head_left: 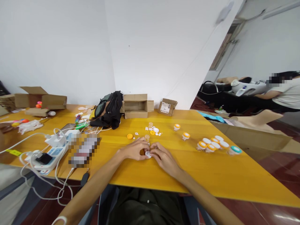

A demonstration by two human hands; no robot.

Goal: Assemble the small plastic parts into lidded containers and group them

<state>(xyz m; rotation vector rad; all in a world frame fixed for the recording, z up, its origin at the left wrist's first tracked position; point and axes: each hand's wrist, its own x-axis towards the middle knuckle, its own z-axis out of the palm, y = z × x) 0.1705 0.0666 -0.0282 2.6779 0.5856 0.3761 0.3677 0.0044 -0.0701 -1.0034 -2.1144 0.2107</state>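
Near the front middle of the table, my left hand (136, 149) and my right hand (166, 158) meet around a small whitish, translucent piece (148, 154). The fingers of both hands are closed on it, the left from one side and the right from the other. Just beyond the fingertips stands a small clear cup (147, 137), partly hidden. Farther back are another clear cup (150, 124), an orange ring-shaped lid (152, 132), a white disc (156, 130) and several small white printed pieces (147, 128). A second orange lid (129, 136) lies left of them.
Several lidded jars (211, 147) cluster at the right, with a teal-lidded jar (235, 150) beside them. On the left are a power strip (56, 151), cables and a phone (85, 151). A black bag (110, 109) and an opened cardboard box (136, 107) stand behind. A person (286, 92) sits far right.
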